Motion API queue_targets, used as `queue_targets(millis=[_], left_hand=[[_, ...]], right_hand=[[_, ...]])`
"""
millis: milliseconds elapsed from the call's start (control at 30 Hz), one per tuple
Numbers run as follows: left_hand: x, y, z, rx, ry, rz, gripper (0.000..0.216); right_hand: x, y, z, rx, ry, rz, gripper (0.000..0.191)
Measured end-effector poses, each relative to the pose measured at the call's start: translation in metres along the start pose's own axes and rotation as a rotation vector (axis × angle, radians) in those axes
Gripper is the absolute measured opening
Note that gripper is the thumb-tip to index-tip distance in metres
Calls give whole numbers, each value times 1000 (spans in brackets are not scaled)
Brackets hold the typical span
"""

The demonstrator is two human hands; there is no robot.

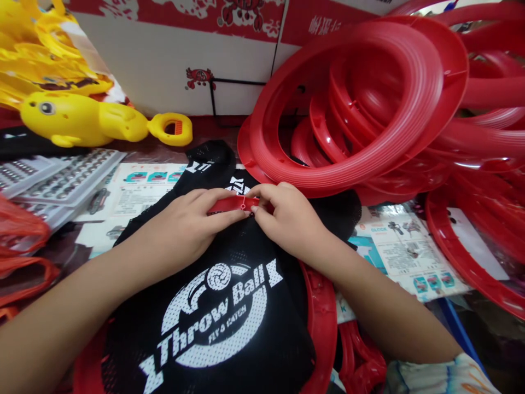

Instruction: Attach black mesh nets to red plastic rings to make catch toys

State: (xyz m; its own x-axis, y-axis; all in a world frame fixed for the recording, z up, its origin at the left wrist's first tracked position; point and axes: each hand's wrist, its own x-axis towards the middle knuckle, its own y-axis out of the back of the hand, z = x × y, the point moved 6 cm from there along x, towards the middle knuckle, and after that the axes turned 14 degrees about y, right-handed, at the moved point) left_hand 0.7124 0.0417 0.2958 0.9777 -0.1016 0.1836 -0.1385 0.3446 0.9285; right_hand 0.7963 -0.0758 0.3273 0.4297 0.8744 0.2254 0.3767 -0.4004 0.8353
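Note:
A black mesh net (229, 323) printed with "Throw Ball" in white lies stretched over a red plastic ring (322, 312) in front of me. My left hand (184, 227) and my right hand (287, 219) meet at the far edge of the ring. Both pinch a short exposed stretch of the red rim (235, 203) where the black mesh wraps around it. Fingers of both hands are closed on that rim and mesh.
A leaning stack of red rings (369, 104) fills the right. Yellow toy launchers (82, 117) lie at the back left before a white and red carton (176, 60). Printed leaflets (406, 251) and blister trays (61, 180) lie around. Orange-red mesh (20, 246) sits at the left edge.

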Motion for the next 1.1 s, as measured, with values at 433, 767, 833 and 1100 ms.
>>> queue_targets(millis=[433,767,833,1100], left_hand=[[1,-2,-3,59,20,-12,43],[-3,21,-23,88,303,-55,42],[-8,27,-29,124,387,-140,45],[-16,36,-32,288,476,-171,42]], right_hand=[[2,-1,-3,-24,44,8,23],[-11,21,-23,-232,-23,-158,27],[-16,13,-28,-357,-26,-341,32],[-23,-5,-46,-498,151,-331,20]])
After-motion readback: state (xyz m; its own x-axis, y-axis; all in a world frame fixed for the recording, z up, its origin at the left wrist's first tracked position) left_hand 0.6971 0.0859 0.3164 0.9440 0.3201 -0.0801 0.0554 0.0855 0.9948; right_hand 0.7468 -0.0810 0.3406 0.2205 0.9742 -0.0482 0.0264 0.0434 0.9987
